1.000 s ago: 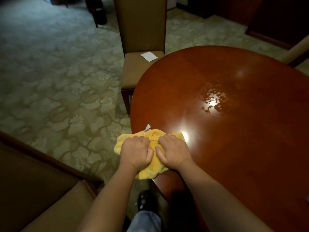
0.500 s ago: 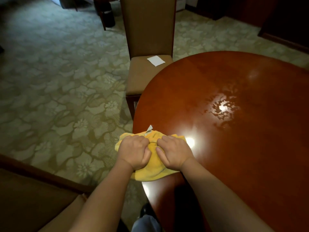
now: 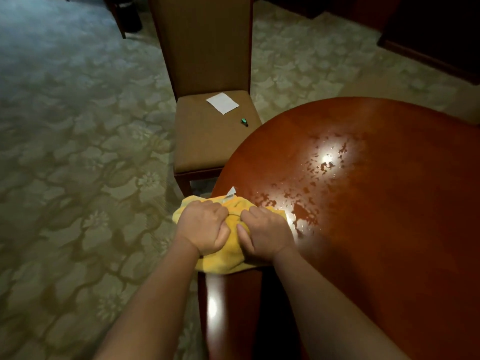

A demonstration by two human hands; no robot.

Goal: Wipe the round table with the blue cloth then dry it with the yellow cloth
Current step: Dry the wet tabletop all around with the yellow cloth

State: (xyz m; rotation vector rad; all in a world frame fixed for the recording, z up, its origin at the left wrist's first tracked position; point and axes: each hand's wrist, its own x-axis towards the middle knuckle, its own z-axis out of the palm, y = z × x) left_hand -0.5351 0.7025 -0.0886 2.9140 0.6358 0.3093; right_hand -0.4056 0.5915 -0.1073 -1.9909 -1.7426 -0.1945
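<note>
The round table (image 3: 389, 203) has a glossy red-brown top with wet patches glinting near its left-middle part. A bunched yellow cloth (image 3: 228, 258) with a small white tag lies on the table's left edge and hangs partly over it. My left hand (image 3: 204, 228) and my right hand (image 3: 265, 232) sit side by side on the cloth, both gripping it with curled fingers. The blue cloth is not in view.
A brown upholstered chair (image 3: 197, 141) stands just left of the table, with a white paper (image 3: 222, 103) and a small green object (image 3: 244, 122) on its seat. Patterned carpet covers the floor. Dark furniture lines the far right.
My view has shifted, so the chair seat and the green object show more fully. Both hands stay on the yellow cloth at the table's left edge, and more wet patches show beside them.
</note>
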